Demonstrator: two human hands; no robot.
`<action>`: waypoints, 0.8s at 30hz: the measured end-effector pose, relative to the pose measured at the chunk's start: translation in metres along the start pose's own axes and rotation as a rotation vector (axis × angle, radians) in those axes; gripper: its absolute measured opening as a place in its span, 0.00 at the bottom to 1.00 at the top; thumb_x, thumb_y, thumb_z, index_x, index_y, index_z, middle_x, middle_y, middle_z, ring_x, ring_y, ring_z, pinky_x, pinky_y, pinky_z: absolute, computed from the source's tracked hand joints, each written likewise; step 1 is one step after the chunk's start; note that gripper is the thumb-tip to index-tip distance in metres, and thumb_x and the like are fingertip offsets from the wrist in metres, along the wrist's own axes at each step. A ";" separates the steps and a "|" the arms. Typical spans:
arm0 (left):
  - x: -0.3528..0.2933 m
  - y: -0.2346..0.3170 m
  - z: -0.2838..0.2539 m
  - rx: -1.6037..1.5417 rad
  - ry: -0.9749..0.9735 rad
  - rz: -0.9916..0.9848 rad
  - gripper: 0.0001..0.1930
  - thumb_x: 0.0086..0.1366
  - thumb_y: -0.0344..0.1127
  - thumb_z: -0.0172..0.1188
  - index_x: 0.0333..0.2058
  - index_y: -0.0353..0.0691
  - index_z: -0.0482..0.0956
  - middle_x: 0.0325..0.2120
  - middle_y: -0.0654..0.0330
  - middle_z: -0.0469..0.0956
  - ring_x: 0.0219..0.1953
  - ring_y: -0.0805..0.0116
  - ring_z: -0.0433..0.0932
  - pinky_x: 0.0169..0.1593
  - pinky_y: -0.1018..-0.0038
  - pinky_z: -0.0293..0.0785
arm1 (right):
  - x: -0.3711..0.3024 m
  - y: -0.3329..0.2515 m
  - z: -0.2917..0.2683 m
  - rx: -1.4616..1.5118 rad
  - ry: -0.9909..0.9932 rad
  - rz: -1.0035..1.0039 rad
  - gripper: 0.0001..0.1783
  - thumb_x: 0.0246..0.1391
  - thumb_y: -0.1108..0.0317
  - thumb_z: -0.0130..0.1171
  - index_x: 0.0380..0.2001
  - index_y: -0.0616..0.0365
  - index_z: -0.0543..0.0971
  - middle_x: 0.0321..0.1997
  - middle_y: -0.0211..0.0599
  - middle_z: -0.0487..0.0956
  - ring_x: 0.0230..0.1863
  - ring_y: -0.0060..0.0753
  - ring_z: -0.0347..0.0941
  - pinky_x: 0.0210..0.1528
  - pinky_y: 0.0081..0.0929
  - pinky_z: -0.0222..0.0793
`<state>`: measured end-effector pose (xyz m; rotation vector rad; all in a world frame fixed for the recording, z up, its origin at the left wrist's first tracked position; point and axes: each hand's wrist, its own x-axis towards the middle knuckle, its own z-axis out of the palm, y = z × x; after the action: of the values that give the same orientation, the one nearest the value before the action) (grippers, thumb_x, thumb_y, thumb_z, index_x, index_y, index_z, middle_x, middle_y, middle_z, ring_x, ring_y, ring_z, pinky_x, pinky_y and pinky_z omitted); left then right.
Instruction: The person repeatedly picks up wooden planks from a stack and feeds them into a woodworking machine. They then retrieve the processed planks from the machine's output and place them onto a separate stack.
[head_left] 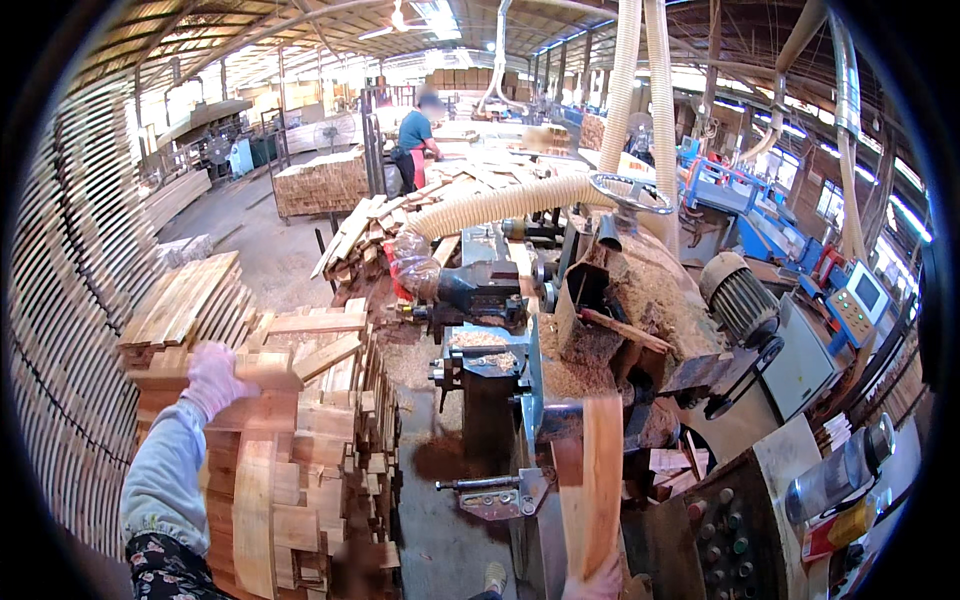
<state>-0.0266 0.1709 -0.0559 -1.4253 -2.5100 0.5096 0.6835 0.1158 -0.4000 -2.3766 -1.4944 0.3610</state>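
My left hand (218, 380), in a pale glove, is closed over a short wooden board (270, 372) on top of the wood stack (255, 480) to the left. Motion smears the board and the fingertips a little. At the lower edge my right hand (592, 580) grips the near end of a long wooden board (602, 480). That board lies lengthwise on the feed table of the woodworking machine (640, 310). Beside it is a second, redder strip of wood (568, 480). Part of the right hand is cut off by the picture's edge.
A control panel with buttons (722, 540) stands at the lower right, near a clear cylinder (840, 480). Sawdust covers the machine by its motor (740, 292). A ribbed hose (510, 203) crosses behind. Farther back, a person (416, 140) stands by piled boards (480, 178).
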 end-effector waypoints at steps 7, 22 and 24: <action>-0.052 -0.073 0.045 -0.070 -0.017 0.299 0.74 0.41 0.69 0.79 0.76 0.33 0.47 0.65 0.42 0.70 0.72 0.44 0.63 0.74 0.54 0.59 | 0.039 -0.047 0.036 0.032 0.190 -0.146 0.64 0.38 0.34 0.70 0.75 0.56 0.60 0.72 0.54 0.66 0.70 0.59 0.62 0.72 0.59 0.55; -0.099 -0.070 0.045 -0.127 -0.092 0.169 0.62 0.47 0.58 0.79 0.76 0.43 0.56 0.58 0.44 0.75 0.62 0.45 0.75 0.65 0.57 0.71 | -0.150 0.108 -0.020 -0.357 -0.012 -0.289 0.46 0.56 0.35 0.62 0.68 0.57 0.73 0.71 0.62 0.71 0.74 0.69 0.60 0.75 0.59 0.58; -0.104 -0.053 0.030 -0.119 -0.088 0.173 0.58 0.48 0.56 0.79 0.74 0.42 0.59 0.56 0.45 0.77 0.60 0.45 0.76 0.63 0.57 0.72 | -0.134 0.120 -0.009 -0.423 0.046 -0.407 0.44 0.57 0.36 0.61 0.67 0.57 0.74 0.71 0.62 0.71 0.75 0.69 0.60 0.75 0.59 0.58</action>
<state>-0.0256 0.0504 -0.0635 -1.7113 -2.5360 0.4697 0.7296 -0.0555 -0.4317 -2.2584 -2.1454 -0.1182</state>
